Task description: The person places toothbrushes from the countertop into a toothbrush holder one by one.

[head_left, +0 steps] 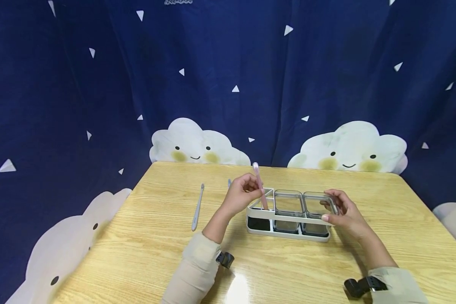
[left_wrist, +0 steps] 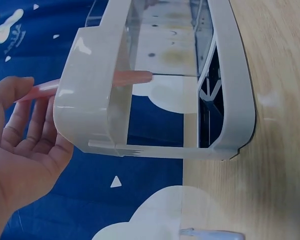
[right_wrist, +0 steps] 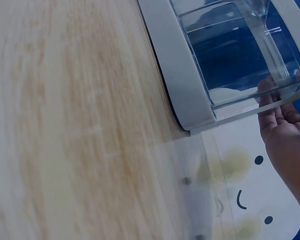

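A white toothbrush holder (head_left: 289, 235) stands on the table, with two clear square cups (head_left: 289, 202) in its middle and right places. In my left hand (head_left: 240, 195) a pink toothbrush (head_left: 259, 177) is pinched between thumb and fingers, bristle head up. Its handle end passes down through the slotted left section of the holder, and in the left wrist view the pink handle (left_wrist: 132, 77) shows below the top rim. My right hand (head_left: 346, 213) grips the holder's right end, thumb at the front rim and fingers around the far side by the right cup.
A blue-grey toothbrush (head_left: 197, 207) lies on the table left of my left arm. Behind my left hand the tip of another blue toothbrush (head_left: 229, 183) shows. A dark blue curtain (head_left: 213, 63) with clouds hangs behind the wooden table (head_left: 156, 253).
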Motion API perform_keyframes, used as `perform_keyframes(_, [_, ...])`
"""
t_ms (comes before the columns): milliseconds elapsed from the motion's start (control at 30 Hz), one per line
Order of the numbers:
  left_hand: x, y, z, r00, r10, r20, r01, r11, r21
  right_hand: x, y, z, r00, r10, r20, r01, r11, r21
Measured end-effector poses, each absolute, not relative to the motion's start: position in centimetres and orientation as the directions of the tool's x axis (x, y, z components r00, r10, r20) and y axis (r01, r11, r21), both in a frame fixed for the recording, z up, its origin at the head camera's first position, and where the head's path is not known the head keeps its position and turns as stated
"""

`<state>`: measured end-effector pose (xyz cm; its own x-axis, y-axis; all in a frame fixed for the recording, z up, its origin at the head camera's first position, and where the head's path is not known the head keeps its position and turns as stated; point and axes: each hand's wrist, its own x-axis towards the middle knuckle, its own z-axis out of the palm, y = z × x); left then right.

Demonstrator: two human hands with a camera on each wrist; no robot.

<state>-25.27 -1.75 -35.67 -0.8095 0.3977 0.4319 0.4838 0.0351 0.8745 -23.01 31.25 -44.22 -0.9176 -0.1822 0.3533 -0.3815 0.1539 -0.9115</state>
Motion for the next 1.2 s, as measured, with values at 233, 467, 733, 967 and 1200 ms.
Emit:
perform_keyframes(233, [-25.4, -1.7, -35.3, -0.817, 0.446, 0.365, 0.479, 0.174, 0.86, -23.0, 31.2, -44.1, -0.923, -0.178, 0.342, -0.371, 0.166, -0.914])
perform_keyframes(467, [-27.6, -1.4, -37.4, -0.845, 0.448, 0.292, 0.418, 0.214, 0.883, -23.0, 31.2, -44.1, -0.919, -0.178, 0.352, -0.38, 0.156, -0.912])
perform_keyframes(733, [-28.1, -1.2, -36.9, -0.862, 0.483, 0.151, 0.31, 0.269, 0.912, -23.1, 31.2, -44.3, -0.913, -0.186, 0.364, -0.391, 0.135, -0.91])
perform_keyframes(967, [-28.3, -1.3, -36.7, -0.848, 0.517, 0.114, 0.279, 0.254, 0.926, -23.1, 31.2, -44.3, -0.914, -0.186, 0.361, -0.388, 0.134, -0.912])
perform_keyframes(1200, [-28.7, -1.6, -37.3, -0.835, 0.538, 0.119, 0.252, 0.18, 0.951, -23.0, 31.2, -44.3, -0.924, -0.178, 0.339, -0.37, 0.183, -0.911])
